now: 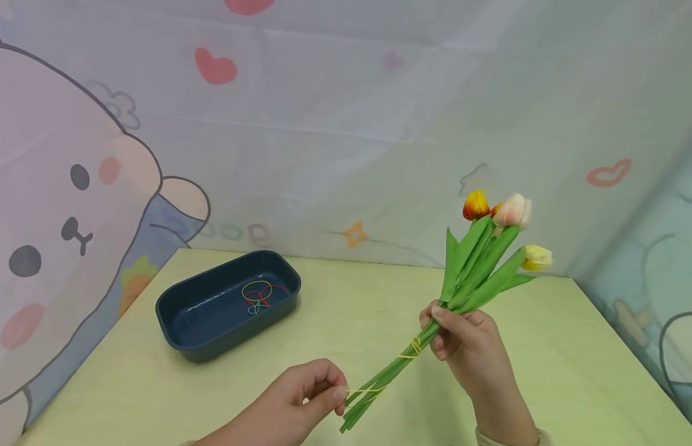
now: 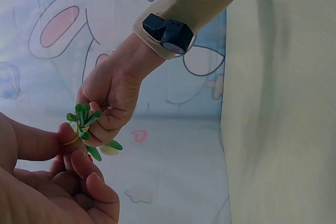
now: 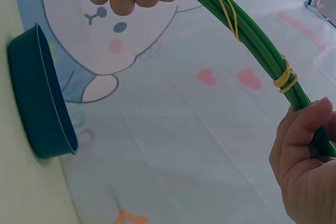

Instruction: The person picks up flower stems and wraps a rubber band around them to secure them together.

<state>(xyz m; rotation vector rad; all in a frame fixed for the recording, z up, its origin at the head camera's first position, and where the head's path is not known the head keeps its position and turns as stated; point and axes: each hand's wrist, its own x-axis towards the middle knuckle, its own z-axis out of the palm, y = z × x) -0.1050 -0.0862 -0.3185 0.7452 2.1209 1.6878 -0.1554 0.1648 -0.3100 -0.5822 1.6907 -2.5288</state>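
Observation:
A bunch of tulips (image 1: 479,260) with yellow, pink-white and orange-red heads tilts above the table. My right hand (image 1: 463,341) grips its green stems just under the leaves. Below that hand, a yellow rubber band (image 1: 415,348) is wound round the stems; the right wrist view shows its tight coils (image 3: 286,80). Near the stem ends, my left hand (image 1: 301,396) pinches a yellow band strand (image 1: 368,390) between thumb and forefinger, pulled out to the side of the stems. In the left wrist view the cut stem ends (image 2: 84,116) point toward the camera.
A dark blue tray (image 1: 212,347) stands at the table's back left, with several coloured rubber bands (image 1: 259,296) inside. The pale yellow table (image 1: 346,310) ends at a printed cloth backdrop (image 1: 334,124) behind and at the sides.

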